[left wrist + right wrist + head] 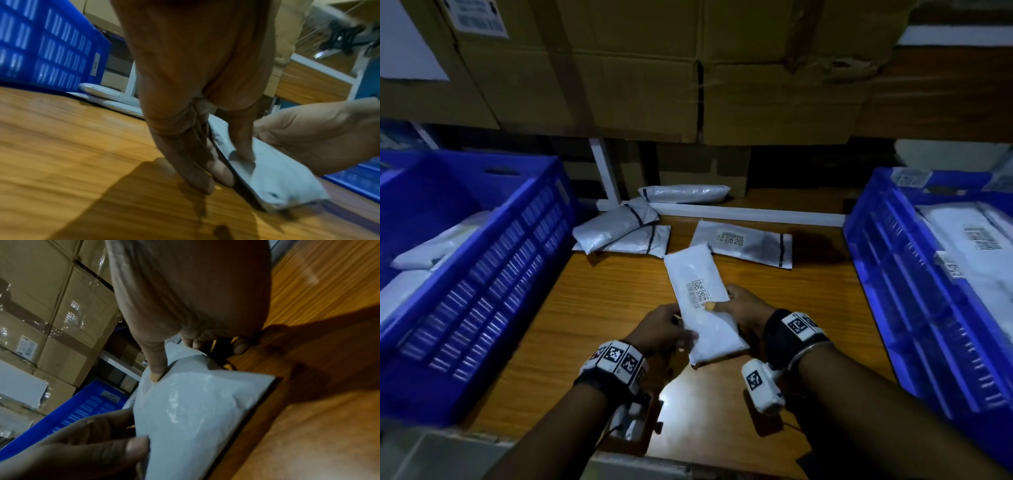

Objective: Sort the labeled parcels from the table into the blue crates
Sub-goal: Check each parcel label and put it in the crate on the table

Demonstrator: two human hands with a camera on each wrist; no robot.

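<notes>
A white labeled parcel (pixel 700 305) is held above the wooden table (pixel 599 308), barcode side up. My left hand (pixel 666 329) grips its near left edge, thumb on top and fingers beneath (pixel 243 146). My right hand (pixel 739 305) pinches its right edge with the thumb on the label (pixel 157 369). A blue crate (pixel 482 274) stands at the left and another blue crate (pixel 914 291) at the right, each with white parcels inside. Several more parcels lie at the table's far side: one labeled parcel (pixel 743 241) and a small pile (pixel 619 229).
Large cardboard boxes (pixel 654 68) fill the shelf above the table's back. A white frame bar (pixel 743 212) runs along the far edge, with another parcel (pixel 685 193) behind it. Bare wood shows between the two crates.
</notes>
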